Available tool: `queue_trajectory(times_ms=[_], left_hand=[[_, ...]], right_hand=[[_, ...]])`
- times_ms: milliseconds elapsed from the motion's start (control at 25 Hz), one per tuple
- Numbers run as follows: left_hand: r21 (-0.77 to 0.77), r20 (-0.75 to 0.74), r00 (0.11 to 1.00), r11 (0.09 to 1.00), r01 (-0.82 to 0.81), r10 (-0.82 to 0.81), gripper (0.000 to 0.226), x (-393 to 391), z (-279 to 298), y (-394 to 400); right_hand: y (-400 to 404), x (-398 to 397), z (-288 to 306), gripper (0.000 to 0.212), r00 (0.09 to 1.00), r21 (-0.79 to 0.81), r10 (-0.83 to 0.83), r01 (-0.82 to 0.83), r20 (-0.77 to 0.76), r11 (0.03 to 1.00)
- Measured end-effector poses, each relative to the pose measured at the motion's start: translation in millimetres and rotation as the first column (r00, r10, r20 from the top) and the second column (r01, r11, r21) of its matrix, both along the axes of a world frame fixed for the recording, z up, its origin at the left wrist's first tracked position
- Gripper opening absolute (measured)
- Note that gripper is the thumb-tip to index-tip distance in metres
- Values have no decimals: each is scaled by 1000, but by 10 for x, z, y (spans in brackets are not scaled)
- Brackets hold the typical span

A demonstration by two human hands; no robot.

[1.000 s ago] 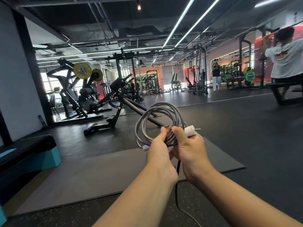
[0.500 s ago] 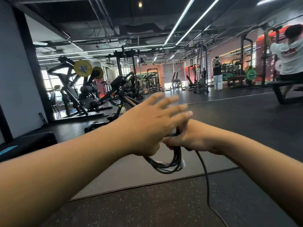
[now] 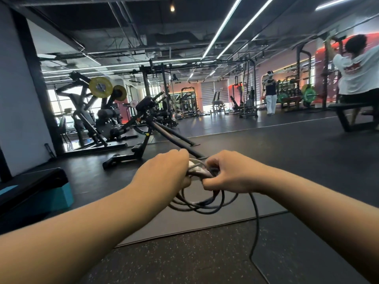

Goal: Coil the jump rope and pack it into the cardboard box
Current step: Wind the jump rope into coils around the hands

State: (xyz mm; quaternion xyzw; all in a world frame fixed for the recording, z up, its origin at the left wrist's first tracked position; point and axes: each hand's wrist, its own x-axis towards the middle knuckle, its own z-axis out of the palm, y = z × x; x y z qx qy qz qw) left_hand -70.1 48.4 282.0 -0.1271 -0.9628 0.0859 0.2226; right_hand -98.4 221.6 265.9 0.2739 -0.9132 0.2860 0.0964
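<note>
The grey jump rope (image 3: 202, 203) hangs in several loops below my hands, held out in front of me over the floor. My left hand (image 3: 164, 175) and my right hand (image 3: 227, 173) both grip the bundle at its top, close together, with a white handle (image 3: 198, 168) showing between them. One loose strand (image 3: 255, 228) drops from my right hand down to the floor. The cardboard box is not in view.
A grey floor mat (image 3: 184, 220) lies below the rope on dark speckled flooring. A black and teal step platform (image 3: 34, 193) stands at the left. A black exercise machine (image 3: 147, 136) is ahead. A person (image 3: 357, 78) exercises on a bench at the right.
The coil was held upright above my hands a second ago; it now hangs below them. My left hand swept over the bundle with fingers spread and has closed on it.
</note>
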Motion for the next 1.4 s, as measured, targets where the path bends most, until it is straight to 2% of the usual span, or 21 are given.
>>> queue_trajectory(times_ms=[80,120,240,320,360,440,520,640,720,800,920,1040,1200,1280,1400], left_hand=[[17,-15,999,999,-28,29,31,-1,-20,-36],[-32,-56,998,999,-33,31,31,-7,-32,-26],[-369,-186,982,929,-33,-39,50,-43,-54,53],[-430,-140,979,900,77,-151,66,-46,-66,107],[-366,-83,972,914,177,-222,64,-41,-66,129],[-140,32,948,938,317,-316,44,-63,-44,177],[19,178,937,953,303,-302,40,-106,-2,188],[84,405,877,966,245,-258,38,-147,37,162],[76,476,839,963,260,-264,24,-157,25,133],[56,497,820,953,297,-284,16,-114,39,109],[52,466,824,940,338,-322,20,-40,93,43],[36,409,845,931,364,-346,25,-6,138,-106],[-35,433,852,939,343,-295,28,-15,126,-409],[-47,442,854,944,327,-274,30,-55,107,-654],[127,443,842,952,280,-307,39,-85,121,-1016]], right_hand=[[26,-9,-117,16,998,58,-1,4,-60,998],[20,-6,-156,16,997,66,26,-21,-72,998],[-13,3,-139,18,993,133,70,-57,-93,989],[-22,-5,-78,19,989,245,85,-55,-117,968],[-18,-4,-48,21,988,278,93,-57,-120,959],[10,2,-16,30,990,304,111,-79,-88,949],[30,18,-12,30,991,324,121,-97,-55,941],[77,16,-17,12,980,337,192,-163,-55,927],[127,31,41,20,977,301,214,-200,-14,932],[197,57,127,32,973,253,214,-229,85,940],[321,75,210,41,952,165,220,-257,213,952],[498,49,247,56,945,65,151,-176,289,982],[751,-47,228,37,950,63,111,-135,293,989],[923,-86,181,42,959,69,42,-64,280,996],[1144,-149,97,57,974,-23,-83,90,213,996]])
